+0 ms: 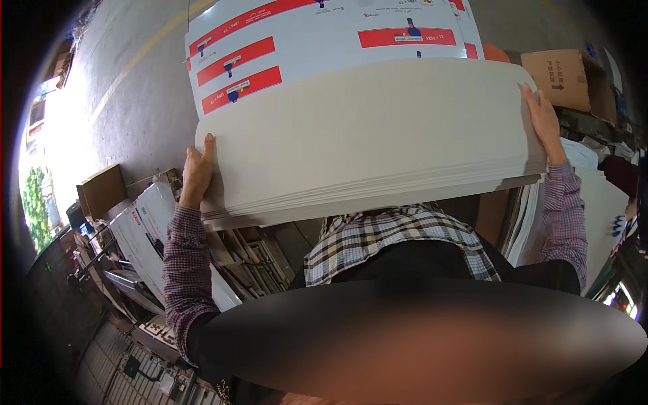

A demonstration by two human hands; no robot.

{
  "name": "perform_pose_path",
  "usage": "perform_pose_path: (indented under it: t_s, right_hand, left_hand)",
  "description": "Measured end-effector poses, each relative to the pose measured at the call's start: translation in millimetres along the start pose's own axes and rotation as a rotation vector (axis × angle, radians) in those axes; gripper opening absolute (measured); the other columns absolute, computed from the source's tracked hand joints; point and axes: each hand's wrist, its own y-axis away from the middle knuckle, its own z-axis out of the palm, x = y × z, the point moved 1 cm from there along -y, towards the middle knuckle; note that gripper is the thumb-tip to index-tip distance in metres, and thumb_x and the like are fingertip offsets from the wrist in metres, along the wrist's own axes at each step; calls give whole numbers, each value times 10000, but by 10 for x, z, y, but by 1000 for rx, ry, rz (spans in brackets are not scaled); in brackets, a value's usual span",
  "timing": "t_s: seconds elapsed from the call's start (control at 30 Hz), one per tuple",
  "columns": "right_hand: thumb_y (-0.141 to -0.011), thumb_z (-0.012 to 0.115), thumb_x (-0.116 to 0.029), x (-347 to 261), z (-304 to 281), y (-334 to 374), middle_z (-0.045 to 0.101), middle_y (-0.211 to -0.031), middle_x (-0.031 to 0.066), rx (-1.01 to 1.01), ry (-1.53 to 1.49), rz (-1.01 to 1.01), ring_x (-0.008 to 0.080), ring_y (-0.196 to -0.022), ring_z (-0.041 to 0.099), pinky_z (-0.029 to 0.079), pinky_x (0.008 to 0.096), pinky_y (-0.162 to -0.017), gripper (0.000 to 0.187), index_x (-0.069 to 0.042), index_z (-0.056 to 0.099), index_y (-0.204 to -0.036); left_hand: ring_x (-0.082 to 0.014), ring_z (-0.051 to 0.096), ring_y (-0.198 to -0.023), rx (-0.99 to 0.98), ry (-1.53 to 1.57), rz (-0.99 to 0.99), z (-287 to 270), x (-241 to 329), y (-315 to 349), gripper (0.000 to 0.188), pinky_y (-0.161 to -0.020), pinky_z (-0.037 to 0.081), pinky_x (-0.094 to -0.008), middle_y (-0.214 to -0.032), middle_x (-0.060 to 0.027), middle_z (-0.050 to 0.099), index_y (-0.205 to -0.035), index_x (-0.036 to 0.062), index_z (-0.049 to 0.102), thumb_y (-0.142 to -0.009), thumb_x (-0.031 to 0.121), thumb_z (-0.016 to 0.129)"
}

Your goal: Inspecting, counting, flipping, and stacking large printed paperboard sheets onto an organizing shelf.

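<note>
A thick batch of large pale cardboard sheets (371, 128), plain side up, spans the space in front of me. Its near edge shows several layers, slightly fanned. My left hand (197, 172) is closed on the left edge, thumb on top and the other fingers mostly hidden. At the opposite edge, my right hand (543, 120) grips near the far right corner, fingers partly hidden by the rim. Beyond the plain sheets lie white printed sheets (324, 50) with red bands and small blue figures; whether they join the batch in my hands I cannot tell.
An open brown carton (557, 77) stands at the far right. Upright cardboard pieces (246, 263) and a white panel (145, 212) lean at the left. More pale sheets (597, 216) lie beside my right arm. Grey floor (145, 88) with a yellow line stretches away at the far left.
</note>
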Motion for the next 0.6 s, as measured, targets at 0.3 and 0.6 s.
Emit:
perform_pose_path:
  t_s: [0.3, 0.6]
  right_hand:
    - [-945, 491, -457, -46, -263, -48, 593, -1090, 75, -348, -549, 64, 152, -993, 537, 406, 263, -885, 530, 20, 566, -1166]
    - [-825, 687, -403, -401, 265, -1058, 608, -995, 95, 6, -844, 208, 153, -941, 572, 441, 266, -806, 538, 44, 594, -1109]
  left_hand:
    - [-210, 609, -850, -220, 470, -199, -451, 236, 247, 530, -742, 491, -317, -949, -176, 633, -1012, -88, 582, -885, 426, 589]
    - [-236, 629, -871, 183, 1328, -174, 63, 412, -1008, 429, -748, 532, -324, -1016, -158, 617, -1146, -97, 530, -793, 75, 702]
